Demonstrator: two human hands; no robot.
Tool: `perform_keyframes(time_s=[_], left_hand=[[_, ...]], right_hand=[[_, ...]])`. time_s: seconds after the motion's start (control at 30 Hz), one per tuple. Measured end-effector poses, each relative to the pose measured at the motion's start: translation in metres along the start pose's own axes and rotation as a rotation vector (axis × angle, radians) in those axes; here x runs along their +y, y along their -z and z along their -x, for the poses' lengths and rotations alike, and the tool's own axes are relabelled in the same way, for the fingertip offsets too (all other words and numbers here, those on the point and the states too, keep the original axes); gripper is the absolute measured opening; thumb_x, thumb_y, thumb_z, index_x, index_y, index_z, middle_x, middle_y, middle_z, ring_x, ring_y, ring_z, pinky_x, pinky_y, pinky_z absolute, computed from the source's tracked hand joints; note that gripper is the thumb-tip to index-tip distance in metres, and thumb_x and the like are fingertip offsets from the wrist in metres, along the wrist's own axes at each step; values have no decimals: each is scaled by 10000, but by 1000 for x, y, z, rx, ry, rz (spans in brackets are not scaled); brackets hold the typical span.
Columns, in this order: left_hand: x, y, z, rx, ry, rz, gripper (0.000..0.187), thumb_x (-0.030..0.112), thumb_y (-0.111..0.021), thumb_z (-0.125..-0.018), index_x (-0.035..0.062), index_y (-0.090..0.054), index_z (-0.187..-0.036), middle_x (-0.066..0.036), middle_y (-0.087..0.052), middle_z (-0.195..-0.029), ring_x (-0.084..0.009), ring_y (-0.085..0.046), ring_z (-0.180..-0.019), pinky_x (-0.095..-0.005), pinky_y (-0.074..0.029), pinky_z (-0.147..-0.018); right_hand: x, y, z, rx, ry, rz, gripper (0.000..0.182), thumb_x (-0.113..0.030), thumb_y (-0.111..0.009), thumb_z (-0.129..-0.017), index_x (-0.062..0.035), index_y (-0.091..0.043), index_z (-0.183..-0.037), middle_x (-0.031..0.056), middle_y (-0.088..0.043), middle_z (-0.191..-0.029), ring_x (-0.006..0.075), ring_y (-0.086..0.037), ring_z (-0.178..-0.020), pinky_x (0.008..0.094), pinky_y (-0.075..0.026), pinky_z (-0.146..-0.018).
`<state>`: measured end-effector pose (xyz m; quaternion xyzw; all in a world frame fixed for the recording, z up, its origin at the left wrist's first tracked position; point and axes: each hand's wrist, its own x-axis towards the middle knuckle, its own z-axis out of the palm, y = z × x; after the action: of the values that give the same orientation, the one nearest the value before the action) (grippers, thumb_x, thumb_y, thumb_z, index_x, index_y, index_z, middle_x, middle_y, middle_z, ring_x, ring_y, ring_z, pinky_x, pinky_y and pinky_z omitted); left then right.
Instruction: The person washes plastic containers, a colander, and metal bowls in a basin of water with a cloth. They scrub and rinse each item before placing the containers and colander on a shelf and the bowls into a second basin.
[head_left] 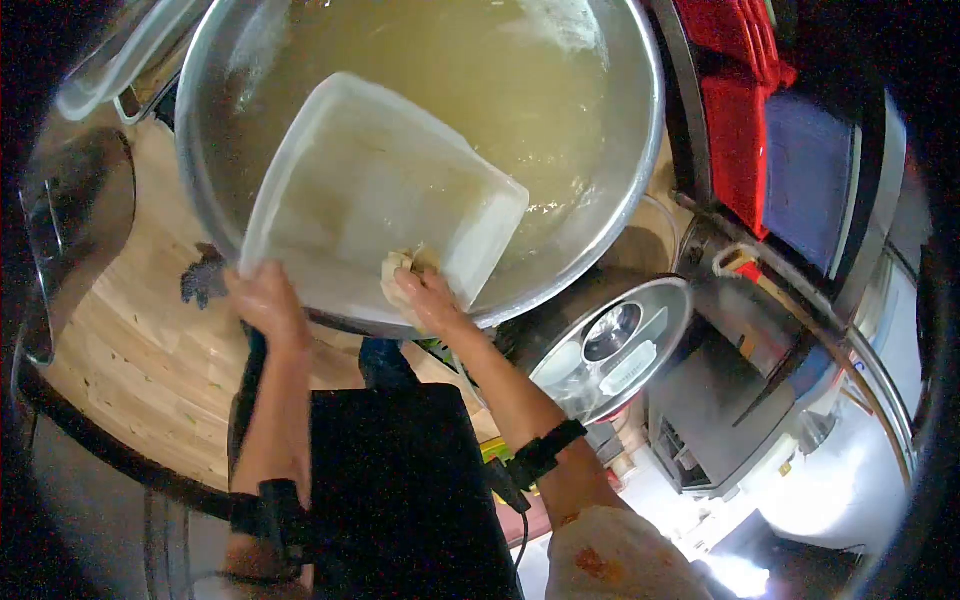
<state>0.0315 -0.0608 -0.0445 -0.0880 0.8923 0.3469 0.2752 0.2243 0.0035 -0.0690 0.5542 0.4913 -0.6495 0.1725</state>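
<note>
A translucent white plastic bin (360,180) is tilted over a large round metal tub (640,150) of cloudy yellowish water (480,60). My left hand (268,305) grips the bin's near left corner, its fingers closed on the rim. Inside the bin, near its lower right side, my right hand (430,300) holds a crumpled beige cloth (396,285) against the plastic. Part of the cloth is hidden by my fingers. Some foam floats on the water near the far edge of the tub.
A metal pot (685,290) with bowls and white containers inside stands to the right of the tub. Red crates (735,130) are at the upper right. Clear plastic containers (125,70) are at the upper left. Wooden flooring (150,370) shows at left.
</note>
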Motion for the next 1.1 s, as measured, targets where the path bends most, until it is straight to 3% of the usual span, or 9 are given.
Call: perform_keyframes(time_s=[0.07, 0.17, 0.23, 0.4, 0.73, 0.8, 0.9, 0.97, 1.1], left_hand=[[-38, -48, 45, 123, -249, 437, 185, 26, -511, -705, -33, -536, -878, -95, -587, -824, -174, -540, -730, -311, -434, -680], [-40, -52, 76, 53, 24, 212, 222, 21, -520, -698, -35, -547, -911, -97, -595, -855, -155, -540, -744, -297, -435, -690], [-64, -47, 59, -231, 103, 307, 218, 23, -520, -693, -32, -542, -903, -92, -588, -842, -143, -527, -737, -286, -426, -675], [-35, -29, 46, -281, -32, 196, 150, 24, -532, -680, -32, -531, -819, -64, -566, -737, -138, -500, -656, -276, -415, -609], [20, -2, 15, -501, 61, 204, 205, -3, -591, -618, 12, -561, -820, -51, -575, -743, -164, -538, -629, -299, -440, -576], [39, 3, 22, -477, 99, 165, 161, -18, -558, -633, -24, -565, -794, -62, -577, -706, -155, -540, -588, -285, -437, -525], [50, 9, 23, -428, 183, 148, 136, -35, -526, -645, -65, -572, -770, -69, -583, -677, -144, -546, -563, -267, -442, -515], [53, 10, 20, -404, 240, 181, 142, -36, -526, -642, -69, -574, -772, -65, -587, -686, -141, -549, -581, -264, -450, -555], [49, 24, 5, -413, 38, 82, 200, -50, -508, -642, -47, -575, -831, -51, -583, -726, -121, -546, -644, -243, -438, -614]], right_hand=[[-2, -15, -4, -112, -142, -403, 443, -372, -472, -819, -39, -533, -1106, 198, -538, -1084, 387, -502, -999, 440, -379, -883], [-14, -34, -2, 125, 281, 87, 403, -317, -481, -815, -57, -538, -1117, 174, -526, -1123, 353, -447, -1081, 463, -327, -926], [-12, -21, -3, 69, 242, 473, 394, -303, -489, -807, -66, -543, -1117, 170, -523, -1131, 343, -431, -1105, 469, -309, -935], [-19, -8, -18, 120, 432, 1203, 309, -213, -492, -790, -3, -620, -978, 178, -553, -1059, 332, -477, -1052, 452, -307, -896], [-40, 23, -66, 331, 314, 1239, 137, -93, -538, -700, -32, -649, -753, 150, -581, -884, 316, -526, -861, 392, -388, -765], [-27, 11, -86, 779, 406, 843, 149, -81, -535, -708, -10, -620, -808, 172, -567, -854, 347, -515, -820, 412, -406, -733], [-41, -4, -121, 838, 318, 483, 212, -101, -515, -736, 14, -574, -905, 201, -558, -888, 381, -505, -842, 420, -425, -733], [-76, -18, -125, 955, 585, 443, 286, -129, -524, -736, -13, -548, -996, 195, -536, -1009, 381, -488, -923, 444, -401, -800], [-118, -34, -99, 603, 801, 794, 277, -142, -556, -718, -54, -569, -980, 160, -484, -1135, 348, -446, -1025, 474, -355, -858]])
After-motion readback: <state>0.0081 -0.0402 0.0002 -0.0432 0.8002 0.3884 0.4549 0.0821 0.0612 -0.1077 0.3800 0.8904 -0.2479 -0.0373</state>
